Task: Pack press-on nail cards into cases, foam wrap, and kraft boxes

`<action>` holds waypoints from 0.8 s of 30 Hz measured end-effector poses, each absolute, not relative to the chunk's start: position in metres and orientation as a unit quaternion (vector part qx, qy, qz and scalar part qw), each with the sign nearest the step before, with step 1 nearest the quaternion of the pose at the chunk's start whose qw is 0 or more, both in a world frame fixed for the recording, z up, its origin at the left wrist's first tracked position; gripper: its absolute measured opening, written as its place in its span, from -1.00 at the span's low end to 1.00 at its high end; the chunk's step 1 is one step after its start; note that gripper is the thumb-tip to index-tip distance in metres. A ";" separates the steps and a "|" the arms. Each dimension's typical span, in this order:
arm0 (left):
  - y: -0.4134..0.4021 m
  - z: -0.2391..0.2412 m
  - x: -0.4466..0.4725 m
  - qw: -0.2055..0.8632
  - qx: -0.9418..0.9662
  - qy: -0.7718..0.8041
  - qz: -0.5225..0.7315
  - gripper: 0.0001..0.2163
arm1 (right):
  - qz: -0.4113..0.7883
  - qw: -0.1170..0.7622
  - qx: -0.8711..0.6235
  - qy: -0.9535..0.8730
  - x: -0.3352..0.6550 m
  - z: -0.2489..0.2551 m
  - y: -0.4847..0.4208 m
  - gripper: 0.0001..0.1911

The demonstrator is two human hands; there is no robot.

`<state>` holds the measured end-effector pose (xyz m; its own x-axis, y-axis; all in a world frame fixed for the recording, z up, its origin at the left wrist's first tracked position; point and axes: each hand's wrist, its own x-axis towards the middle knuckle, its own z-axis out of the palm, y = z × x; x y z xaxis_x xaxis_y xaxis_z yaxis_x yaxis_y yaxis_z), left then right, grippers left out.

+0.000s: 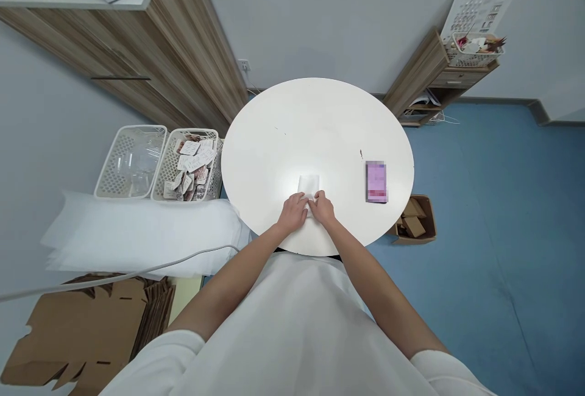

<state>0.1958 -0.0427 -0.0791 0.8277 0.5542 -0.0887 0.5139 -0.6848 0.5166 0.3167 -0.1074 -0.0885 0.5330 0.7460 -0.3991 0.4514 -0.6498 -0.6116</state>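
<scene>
A small flat white packet (309, 184), perhaps foam sheet or paper, lies near the front edge of the round white table (315, 116). My left hand (293, 212) holds its left side, with bent fingers over the surface and the thumb below. From the right, my right hand (322, 208) pinches the packet close to my left fingertips. Both hands hide its lower part, so whether anything is inside cannot be seen. Farther right on the table rests a phone (376, 182) with a blurred purple screen.
Left of the table stand a white basket with printed cards (194, 164), another with clear plastic pieces (132, 161), a stack of white sheets (146, 231) and flattened cardboard boxes (91, 329). A grey cable (183, 260) crosses the sheets. An open carton (415, 219) sits at right.
</scene>
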 end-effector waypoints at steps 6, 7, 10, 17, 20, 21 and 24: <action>-0.038 -0.074 0.197 0.236 0.946 0.223 -0.001 -0.65 | 0.309 0.248 -0.796 -0.458 0.322 -0.081 -0.135 -0.56; -0.037 -0.074 0.198 0.234 0.947 0.218 -0.007 -0.65 | 0.288 0.237 -0.787 -0.491 0.323 -0.079 -0.139 -0.51; -0.033 -0.072 0.203 0.225 0.948 0.222 -0.018 -0.62 | 0.231 0.186 -0.752 -0.589 0.329 -0.076 -0.146 -0.31; -0.022 -0.067 0.210 0.276 0.929 0.241 -0.052 -0.66 | 0.235 0.120 -0.720 -0.642 0.332 -0.086 -0.141 -0.23; -0.023 -0.062 0.203 0.325 0.913 0.241 -0.047 -0.58 | 0.258 0.127 -0.701 -0.652 0.330 -0.083 -0.147 -0.27; -0.025 -0.061 0.198 0.345 0.907 0.238 -0.046 -0.55 | 0.269 0.133 -0.692 -0.656 0.329 -0.080 -0.150 -0.27; -0.033 -0.056 0.181 0.399 0.890 0.217 -0.048 -0.49 | 0.300 0.155 -0.669 -0.662 0.325 -0.071 -0.159 -0.30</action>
